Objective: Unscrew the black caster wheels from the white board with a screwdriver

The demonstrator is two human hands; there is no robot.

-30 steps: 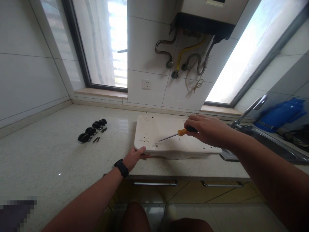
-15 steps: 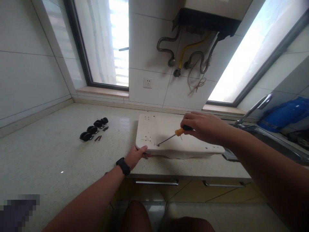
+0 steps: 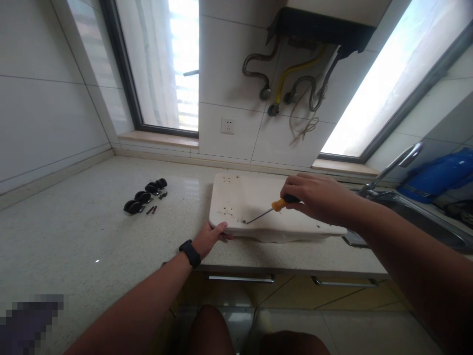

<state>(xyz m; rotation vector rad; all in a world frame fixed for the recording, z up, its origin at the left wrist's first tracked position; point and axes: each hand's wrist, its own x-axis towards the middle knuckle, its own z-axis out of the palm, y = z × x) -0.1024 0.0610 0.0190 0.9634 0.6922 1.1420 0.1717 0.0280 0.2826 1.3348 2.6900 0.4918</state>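
On the countertop lies a white board-like piece (image 3: 254, 199) with rounded corners and several small holes. My left hand (image 3: 211, 235) grips its near left corner, thumb on top and fingers beneath the edge. My right hand (image 3: 308, 193) is closed round the dark end of a screwdriver (image 3: 279, 204) with a yellow and black handle. The slanted shaft points down to the left, its tip close beside a screw (image 3: 244, 222) in the board's near edge. Whether tip and screw touch, I cannot tell.
Several black casters (image 3: 142, 197) stand on the counter (image 3: 111, 236) at left, with small dark screws (image 3: 162, 195) and two longer screws (image 3: 151, 210) beside them. At right are a sink (image 3: 417, 217) and faucet (image 3: 402, 160). Drawer handles (image 3: 240, 279) lie below the counter edge.
The screwdriver tip has shifted slightly right, off the middle of the screw to its side. My left hand keeps its hold on the corner. The whole view has moved a little.
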